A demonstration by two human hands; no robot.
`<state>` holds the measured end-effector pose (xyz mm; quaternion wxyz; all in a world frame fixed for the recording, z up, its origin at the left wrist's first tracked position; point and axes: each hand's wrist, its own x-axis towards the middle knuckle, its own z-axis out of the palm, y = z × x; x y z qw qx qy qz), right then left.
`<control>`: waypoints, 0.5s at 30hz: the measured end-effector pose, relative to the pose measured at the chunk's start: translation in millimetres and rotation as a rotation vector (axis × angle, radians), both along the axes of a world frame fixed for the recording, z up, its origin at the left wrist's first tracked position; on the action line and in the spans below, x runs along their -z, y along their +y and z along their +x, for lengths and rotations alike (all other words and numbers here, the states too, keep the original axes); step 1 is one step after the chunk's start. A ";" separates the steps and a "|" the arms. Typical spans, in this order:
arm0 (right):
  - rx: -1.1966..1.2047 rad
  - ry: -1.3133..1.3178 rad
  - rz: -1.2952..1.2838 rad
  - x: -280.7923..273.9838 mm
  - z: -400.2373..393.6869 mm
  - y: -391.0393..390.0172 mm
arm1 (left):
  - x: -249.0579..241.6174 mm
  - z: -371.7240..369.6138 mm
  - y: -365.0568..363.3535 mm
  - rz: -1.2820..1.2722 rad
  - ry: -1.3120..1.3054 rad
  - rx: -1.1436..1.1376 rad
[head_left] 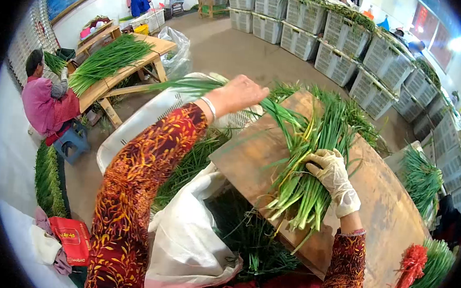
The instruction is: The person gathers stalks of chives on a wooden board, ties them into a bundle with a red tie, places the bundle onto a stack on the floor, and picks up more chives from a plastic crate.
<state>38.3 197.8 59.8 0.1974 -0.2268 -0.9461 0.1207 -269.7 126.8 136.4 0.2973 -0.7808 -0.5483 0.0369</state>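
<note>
My left hand [238, 98] is bare, with a bracelet at the wrist, and is closed around green leaf strands above the left edge of a brown board [385, 201]. The strands trail out on both sides of it. My right hand [334, 177], in a pale glove, rests on a bunch of long green stalks [304, 196] lying on the board, its fingers curled over them. Some leaves in the bunch are yellow. The pale stalk ends point toward me.
White crate [131, 122] and white cloth [193, 237] left of the board, loose greens [250, 245] below. Red strings [410, 266] at right. A person [48, 96] sits at a wooden table [154, 47]. Stacked crates [305, 40] line the back.
</note>
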 end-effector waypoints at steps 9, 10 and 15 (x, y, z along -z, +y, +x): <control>0.066 -0.017 0.023 13.3 -0.3 -1.0 | -67.5 -7.3 -44.6 0.174 0.068 -0.017; 0.060 0.024 0.043 15.1 0.8 -0.9 | -72.7 -10.1 -44.6 0.215 0.060 -0.029; 0.206 0.075 -0.109 -26.3 5.9 4.2 | -110.9 -6.3 -56.2 0.358 0.287 0.003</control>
